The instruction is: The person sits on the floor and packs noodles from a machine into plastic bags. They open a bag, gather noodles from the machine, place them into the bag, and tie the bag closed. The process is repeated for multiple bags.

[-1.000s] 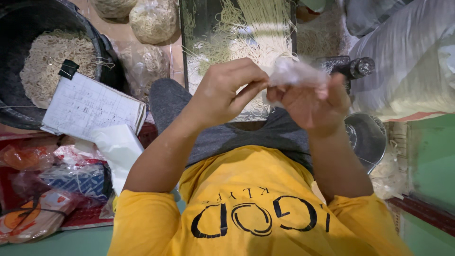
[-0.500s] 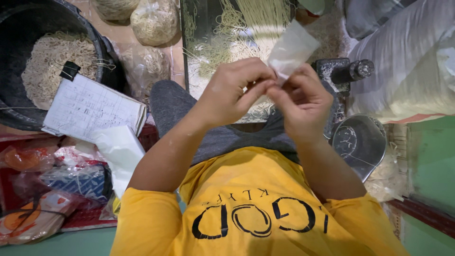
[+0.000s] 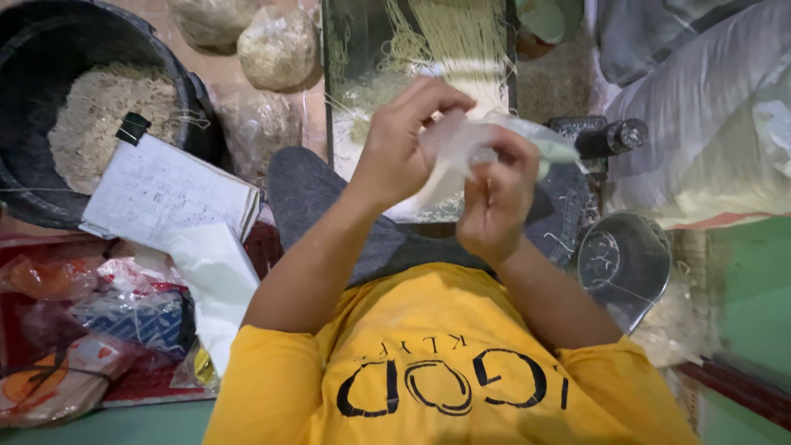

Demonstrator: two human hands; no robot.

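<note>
Both hands are raised together over my lap and pinch a small clear plastic bag [image 3: 463, 142]. My left hand [image 3: 401, 147] grips the bag's left edge with thumb and fingers. My right hand [image 3: 493, 200] holds the lower right edge, its fingers curled in. The bag is crumpled between them and looks empty. Behind the hands lies a dark tray [image 3: 336, 74] with pale yellow noodle strands spread on it. My yellow shirt [image 3: 445, 371] fills the bottom of the view.
A black tub [image 3: 185, 91] of dried noodles stands at the left, a clipped notepad [image 3: 165, 194] leaning on it. Filled clear bags [image 3: 278, 45] lie at the top. A metal bowl [image 3: 624, 264] and white sacks [image 3: 700, 140] are at the right, colourful packets [image 3: 91, 330] at the lower left.
The hands have drawn closer together and shifted left and slightly down. The bag, held up flat half a second ago, is now bunched between the fingers.
</note>
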